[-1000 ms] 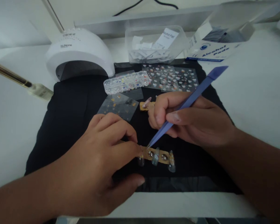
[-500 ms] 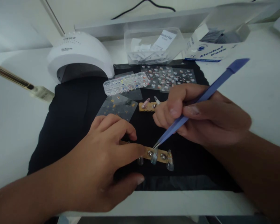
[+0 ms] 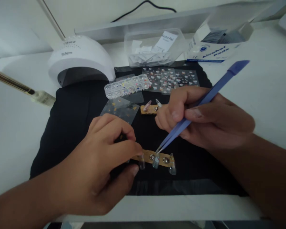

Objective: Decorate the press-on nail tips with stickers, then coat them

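Note:
My right hand (image 3: 205, 117) is closed round blue tweezers (image 3: 205, 98), whose metal tips touch or hover just over a pale blue nail tip (image 3: 155, 161) on the near wooden strip (image 3: 147, 156). Silvery round studs and clear nail tips sit along that strip. My left hand (image 3: 109, 156) lies over the strip's left end, index finger on it, thumb lower and apart; its fingertips partly hide what is under them. Behind my right hand's fingers, a second wooden strip (image 3: 149, 110) carries a pink and a clear pointed tip.
Black cloth (image 3: 69, 121) covers the white table. On it lie a rhinestone case (image 3: 127, 86), a gold-flecked sheet (image 3: 124, 109) and sticker sheets (image 3: 166, 79). Behind stand a white lamp (image 3: 85, 54), a clear tub (image 3: 152, 54) and an Alcohol Pads box (image 3: 212, 51). A bottle (image 3: 43, 98) is left.
My left hand has shifted left along the near strip, uncovering more of it and the clear tip. The tweezers' prongs now look slightly farther apart.

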The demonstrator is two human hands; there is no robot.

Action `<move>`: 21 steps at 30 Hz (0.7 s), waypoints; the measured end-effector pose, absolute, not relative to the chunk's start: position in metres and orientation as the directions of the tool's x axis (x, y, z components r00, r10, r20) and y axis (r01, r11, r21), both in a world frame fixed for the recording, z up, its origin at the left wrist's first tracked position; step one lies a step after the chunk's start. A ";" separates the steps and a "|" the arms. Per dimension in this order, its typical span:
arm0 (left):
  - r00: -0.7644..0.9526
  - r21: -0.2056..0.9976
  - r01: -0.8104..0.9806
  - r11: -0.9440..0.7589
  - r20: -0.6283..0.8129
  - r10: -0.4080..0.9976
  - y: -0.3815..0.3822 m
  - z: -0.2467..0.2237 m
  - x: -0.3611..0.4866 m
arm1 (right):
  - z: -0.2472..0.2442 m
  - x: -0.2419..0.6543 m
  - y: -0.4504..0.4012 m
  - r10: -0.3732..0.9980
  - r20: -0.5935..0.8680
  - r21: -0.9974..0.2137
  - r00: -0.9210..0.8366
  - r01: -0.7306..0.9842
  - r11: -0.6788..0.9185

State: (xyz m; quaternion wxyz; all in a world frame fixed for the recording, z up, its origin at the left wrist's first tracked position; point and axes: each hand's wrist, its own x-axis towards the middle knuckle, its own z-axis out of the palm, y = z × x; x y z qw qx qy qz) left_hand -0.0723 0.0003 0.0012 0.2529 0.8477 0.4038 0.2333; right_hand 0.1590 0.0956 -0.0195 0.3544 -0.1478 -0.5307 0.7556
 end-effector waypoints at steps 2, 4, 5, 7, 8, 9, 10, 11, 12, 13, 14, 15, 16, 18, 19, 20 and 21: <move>0.594 0.604 0.566 -0.561 0.172 0.786 0.000 0.001 -0.071 | -0.018 0.159 0.095 0.689 0.146 -0.908 -0.710 -0.373 -0.192; 0.622 0.587 0.571 -0.574 0.147 0.769 0.000 -0.001 -0.070 | -0.018 0.158 0.096 0.687 0.137 -0.910 -0.714 -0.365 -0.198; 0.629 0.579 0.577 -0.576 0.134 0.765 0.001 -0.001 -0.070 | -0.018 0.158 0.096 0.687 0.133 -0.911 -0.714 -0.361 -0.200; 0.631 0.571 0.589 -0.572 0.116 0.767 0.001 -0.003 -0.069 | -0.017 0.159 0.096 0.686 0.126 -0.915 -0.716 -0.351 -0.199; 0.631 0.571 0.591 -0.570 0.113 0.768 0.001 -0.004 -0.069 | -0.017 0.159 0.096 0.686 0.128 -0.917 -0.716 -0.349 -0.193; 0.628 0.574 0.589 -0.569 0.118 0.769 0.001 -0.005 -0.069 | -0.017 0.159 0.096 0.685 0.126 -0.921 -0.717 -0.342 -0.188; 0.622 0.577 0.583 -0.572 0.135 0.771 0.001 -0.005 -0.070 | -0.017 0.159 0.096 0.687 0.131 -0.923 -0.715 -0.341 -0.179; 0.613 0.581 0.573 -0.578 0.164 0.773 0.001 -0.005 -0.071 | -0.017 0.159 0.095 0.691 0.137 -0.924 -0.710 -0.342 -0.169; 0.602 0.583 0.564 -0.585 0.195 0.774 0.001 -0.005 -0.072 | -0.017 0.159 0.095 0.695 0.142 -0.925 -0.705 -0.345 -0.161; 0.586 0.582 0.558 -0.592 0.229 0.777 0.001 -0.004 -0.073 | -0.017 0.160 0.095 0.699 0.146 -0.924 -0.700 -0.348 -0.156; 0.568 0.581 0.557 -0.593 0.255 0.783 0.001 -0.003 -0.074 | -0.017 0.160 0.095 0.700 0.150 -0.923 -0.698 -0.352 -0.153; 0.552 0.579 0.557 -0.596 0.278 0.786 0.001 -0.002 -0.075 | -0.017 0.160 0.095 0.703 0.154 -0.922 -0.695 -0.357 -0.152; 0.537 0.577 0.560 -0.595 0.294 0.791 0.001 -0.002 -0.077 | -0.018 0.161 0.095 0.703 0.161 -0.919 -0.692 -0.366 -0.150; 0.497 0.581 0.564 -0.588 0.330 0.803 0.002 -0.002 -0.080 | -0.018 0.163 0.095 0.703 0.174 -0.913 -0.689 -0.381 -0.147; 0.468 0.591 0.557 -0.584 0.357 0.808 0.003 -0.002 -0.081 | -0.018 0.164 0.096 0.704 0.179 -0.910 -0.687 -0.387 -0.147; 0.432 0.606 0.546 -0.578 0.387 0.814 0.003 -0.003 -0.084 | -0.019 0.165 0.096 0.706 0.179 -0.909 -0.685 -0.390 -0.148; 0.391 0.623 0.534 -0.572 0.418 0.820 0.004 -0.003 -0.086 | -0.019 0.166 0.096 0.706 0.184 -0.907 -0.684 -0.394 -0.146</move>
